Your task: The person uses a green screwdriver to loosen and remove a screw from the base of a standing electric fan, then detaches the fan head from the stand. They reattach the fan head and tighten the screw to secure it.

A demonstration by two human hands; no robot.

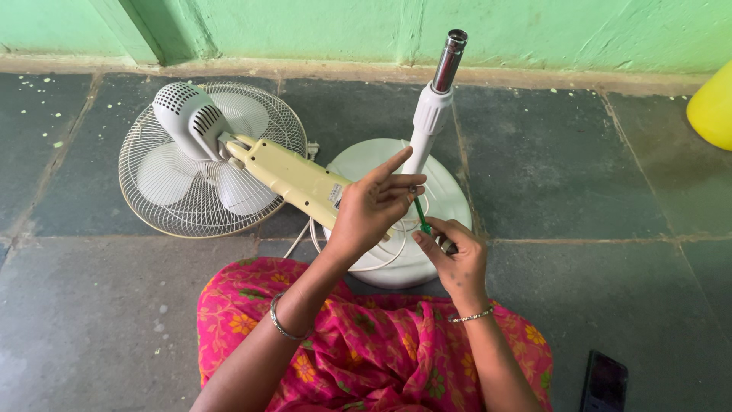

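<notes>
Nearest the camera lies the person's lap, draped in bright pink cloth (366, 343) printed with orange and green flowers, soft and creased; a dark, flat phone (605, 381) rests on the floor just to the right of it. Above the lap the right hand (454, 259), a thin beaded bracelet at its wrist, is pinched around the handle of a slim green screwdriver (420, 214), whose shaft points up toward the foot of the pole. The left hand (374, 210), with a metal bangle on the forearm, is raised with its fingers loosely spread and the fingertips closed near the screwdriver's upper end; whether it grips a small part there or only steadies the tool is hard to tell from this angle. Just behind both hands sits the round, smooth white plastic fan base (446, 202), with a white cord looped across it. From the base rises a white plastic pole (427, 126) that ends in a shiny chromed metal tube (449, 61). To the left, the fan head (210, 156) lies face down on the floor: a circular wire grille, pale blades, a ribbed white motor housing and a cream-yellow neck reaching toward the left hand. The floor (579, 160) is of rough dark grey stone slabs speckled with pale flecks, meeting a green painted wall (549, 30), with a yellow rounded container (713, 107) at the far right edge.
</notes>
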